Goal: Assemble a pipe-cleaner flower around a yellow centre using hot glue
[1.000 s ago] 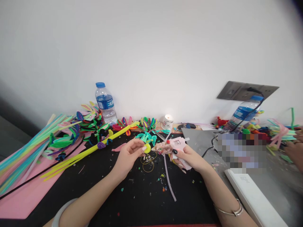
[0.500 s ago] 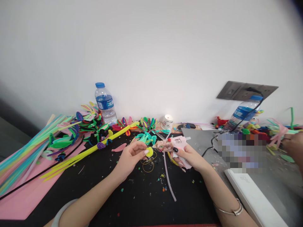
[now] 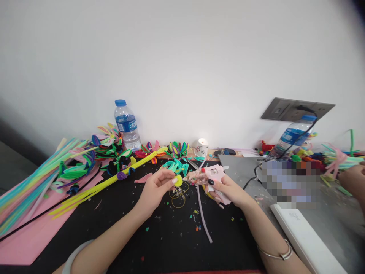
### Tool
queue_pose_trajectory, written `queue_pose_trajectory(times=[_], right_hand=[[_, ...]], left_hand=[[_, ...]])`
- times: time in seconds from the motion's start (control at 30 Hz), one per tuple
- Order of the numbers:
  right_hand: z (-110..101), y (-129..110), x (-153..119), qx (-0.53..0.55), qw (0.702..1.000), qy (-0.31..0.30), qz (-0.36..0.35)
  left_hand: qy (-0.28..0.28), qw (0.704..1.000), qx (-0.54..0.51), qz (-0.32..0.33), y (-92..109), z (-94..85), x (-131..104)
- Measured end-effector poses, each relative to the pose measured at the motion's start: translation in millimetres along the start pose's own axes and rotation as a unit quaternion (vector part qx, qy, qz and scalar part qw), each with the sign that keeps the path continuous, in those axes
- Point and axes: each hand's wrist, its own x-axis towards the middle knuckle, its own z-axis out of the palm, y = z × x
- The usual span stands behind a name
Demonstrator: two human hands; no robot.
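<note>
Between thumb and fingers, my left hand (image 3: 156, 190) pinches a small fuzzy yellow ball (image 3: 178, 180). My right hand (image 3: 229, 192) is wrapped round a pink glue gun (image 3: 215, 176) whose front end is crusted with coloured bits. Its nozzle points left at the yellow ball, very close to it; whether they touch I cannot tell. Below the ball lie thin yellowish rings (image 3: 178, 199) on the black mat (image 3: 171, 243). A pale lilac pipe cleaner (image 3: 203, 220) runs down the mat beside the glue gun. Turquoise pipe-cleaner petals (image 3: 176, 166) lie just behind my hands.
Yellow pipe cleaners (image 3: 94, 186) and a pink sheet (image 3: 31, 247) lie at left. A water bottle (image 3: 127, 127), a paper cup (image 3: 202, 146) and another bottle (image 3: 293, 135) stand by the wall. At right are a white bar-shaped object (image 3: 305, 239), a cable (image 3: 251, 182) and another person's hand (image 3: 353, 179).
The yellow ball in my left hand has shifted slightly left and up. The glue gun has turned slightly in my right hand. The other person's hand at right has moved a little.
</note>
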Motion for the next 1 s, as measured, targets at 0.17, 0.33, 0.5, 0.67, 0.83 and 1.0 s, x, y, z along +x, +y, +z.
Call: queue_pose_trajectory(times=[0.17,0.33,0.5,0.67,0.83,1.0], right_hand=[[1.8,0.0,-0.2,-0.008,1.000,-0.002,0.021],[3.4,-0.8,-1.5,-0.011,0.999,-0.008,0.046],[2.6,-1.7,-0.7,-0.002,1.000,0.011,0.007],[2.4,-0.9,0.9,-0.024,1.000,0.013,-0.001],[5.4,-1.4,-0.5,-0.025,0.999,0.003,0.026],[4.9,-0.6,-0.7,-0.029,0.999,0.009,0.026]], left_hand=[[0.009,1.000,-0.011,0.000,-0.7,-0.2,0.2],[0.017,1.000,-0.011,-0.001,-1.3,-0.8,1.2],[0.022,0.999,-0.022,-0.010,-0.5,0.4,0.6],[0.017,0.999,-0.042,-0.029,1.7,2.1,-0.6],[0.022,0.999,-0.039,-0.025,0.3,1.1,0.3],[0.029,0.998,-0.042,-0.026,-0.2,0.8,0.6]])
